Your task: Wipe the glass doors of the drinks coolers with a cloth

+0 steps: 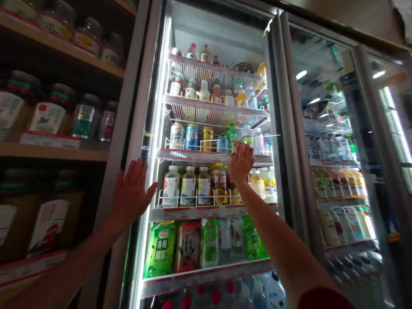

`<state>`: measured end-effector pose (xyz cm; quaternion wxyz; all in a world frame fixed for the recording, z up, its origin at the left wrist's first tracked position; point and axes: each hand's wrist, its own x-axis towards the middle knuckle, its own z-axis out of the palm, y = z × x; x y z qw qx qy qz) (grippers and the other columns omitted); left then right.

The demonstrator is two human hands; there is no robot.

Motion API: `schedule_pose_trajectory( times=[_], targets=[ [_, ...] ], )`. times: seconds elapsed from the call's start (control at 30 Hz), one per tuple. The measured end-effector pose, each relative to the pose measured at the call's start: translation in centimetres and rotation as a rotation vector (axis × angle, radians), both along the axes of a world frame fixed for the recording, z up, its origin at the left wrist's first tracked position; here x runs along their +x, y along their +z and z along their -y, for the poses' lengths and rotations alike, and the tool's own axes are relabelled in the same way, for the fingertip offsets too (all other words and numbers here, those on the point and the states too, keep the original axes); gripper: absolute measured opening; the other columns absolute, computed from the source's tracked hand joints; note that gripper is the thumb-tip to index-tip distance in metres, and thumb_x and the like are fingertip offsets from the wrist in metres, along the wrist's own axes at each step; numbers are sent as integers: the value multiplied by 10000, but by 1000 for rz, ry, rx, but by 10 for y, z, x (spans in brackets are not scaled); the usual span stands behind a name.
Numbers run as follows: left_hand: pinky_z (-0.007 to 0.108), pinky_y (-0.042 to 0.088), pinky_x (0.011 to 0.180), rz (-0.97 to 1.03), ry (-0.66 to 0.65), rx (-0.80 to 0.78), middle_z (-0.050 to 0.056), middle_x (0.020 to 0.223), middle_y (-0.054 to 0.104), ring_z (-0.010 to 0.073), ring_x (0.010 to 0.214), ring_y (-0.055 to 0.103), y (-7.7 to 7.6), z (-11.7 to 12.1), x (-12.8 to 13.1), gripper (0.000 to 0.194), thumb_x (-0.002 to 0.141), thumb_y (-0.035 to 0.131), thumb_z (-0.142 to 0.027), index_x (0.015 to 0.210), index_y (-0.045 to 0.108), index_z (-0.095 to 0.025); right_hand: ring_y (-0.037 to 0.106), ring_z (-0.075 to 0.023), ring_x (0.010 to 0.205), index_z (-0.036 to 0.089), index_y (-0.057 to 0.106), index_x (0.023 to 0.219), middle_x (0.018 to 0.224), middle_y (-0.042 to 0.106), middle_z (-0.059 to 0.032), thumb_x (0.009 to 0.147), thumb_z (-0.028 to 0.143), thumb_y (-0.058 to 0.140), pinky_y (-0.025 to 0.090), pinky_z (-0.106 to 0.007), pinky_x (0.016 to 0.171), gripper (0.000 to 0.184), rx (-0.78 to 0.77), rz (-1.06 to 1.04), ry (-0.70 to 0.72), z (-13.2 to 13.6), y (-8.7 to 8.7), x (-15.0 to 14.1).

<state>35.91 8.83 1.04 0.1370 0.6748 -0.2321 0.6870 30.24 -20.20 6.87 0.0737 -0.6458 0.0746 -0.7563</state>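
Observation:
My left hand [132,189] is raised with its fingers stretched out and its palm towards the metal frame at the left of a lit drinks fridge. Whether it touches the frame, I cannot tell. My right hand [241,165] reaches up to the fridge's glass door [219,32], level with the shelf of cans. Its fingers are bent over a small pale thing [237,146], too blurred to name. Behind the glass, near this hand, stand a green bottle [231,132], a blue can [222,144] and a gold can [207,138].
Wooden shelves [54,148] with jars stand at the left. Bottled drinks [187,185] and large green packs [161,249] fill the lower fridge shelves. A second glass-door fridge [331,128] with bottles adjoins on the right, its metal door frame [289,120] between.

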Motion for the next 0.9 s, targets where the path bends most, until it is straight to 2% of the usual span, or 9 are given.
schedule_pose_trajectory(
  times=[0.07,0.17,0.2,0.33,0.43,0.5,0.57,0.73,0.9],
  targets=[
    [497,130,1102,-10,15,-20,131,1483,179,246,1375,141,0,-10,0,605,897,310,-409,1416,137,-151,138,-318,1368,233,352,1354,1454,281,-88,862,232,374,220,-597,1030,492,-153,-62,11,-25,2,9],
    [491,141,1101,2,20,-26,148,1472,206,252,1370,164,-4,-22,2,609,892,314,-406,1413,165,-130,121,-248,1380,308,357,1339,1467,265,1,858,248,427,211,-505,1081,489,-670,-271,46,-75,2,20],
    [489,143,1102,9,22,-23,150,1467,221,254,1368,174,-5,-27,3,605,890,318,-403,1410,183,-126,125,-243,1379,312,354,1338,1466,266,10,860,253,429,206,-503,1086,487,-697,-283,54,-89,5,23],
    [514,165,1088,25,32,-19,154,1455,249,270,1355,213,-11,-46,6,596,884,330,-386,1413,189,-149,113,-306,1372,257,341,1356,1469,253,-33,870,226,404,198,-572,1063,491,-376,-206,65,-131,16,30],
    [529,180,1079,31,31,-27,147,1457,241,271,1353,216,-13,-58,5,597,883,335,-370,1422,154,-186,140,-277,1368,280,350,1344,1458,288,5,864,197,422,205,-529,1082,492,-686,-299,81,-154,-3,31],
    [519,179,1084,30,33,-21,147,1458,243,264,1357,206,-13,-63,3,591,884,342,-366,1419,166,-187,193,-221,1355,298,380,1313,1428,347,46,875,223,422,214,-466,1100,446,-942,-348,98,-162,-19,30],
    [499,171,1094,26,41,-11,151,1458,245,252,1362,193,-13,-64,0,577,889,340,-366,1410,191,-166,222,-205,1343,288,392,1301,1412,377,37,894,251,399,216,-460,1099,408,-1006,-350,108,-163,-22,30],
    [455,132,1117,-7,53,-7,150,1467,227,229,1373,161,-11,-55,-7,560,901,333,-372,1386,227,-113,176,-283,1359,261,391,1311,1445,317,-37,881,225,423,202,-551,1070,433,-628,-273,96,-156,-17,27],
    [446,116,1122,-13,34,13,141,1469,228,222,1375,154,-19,-44,-10,548,900,335,-371,1377,244,-118,204,-203,1355,312,417,1281,1416,368,38,846,218,481,208,-438,1105,450,-1142,-445,151,-135,-67,15]
  ],
)
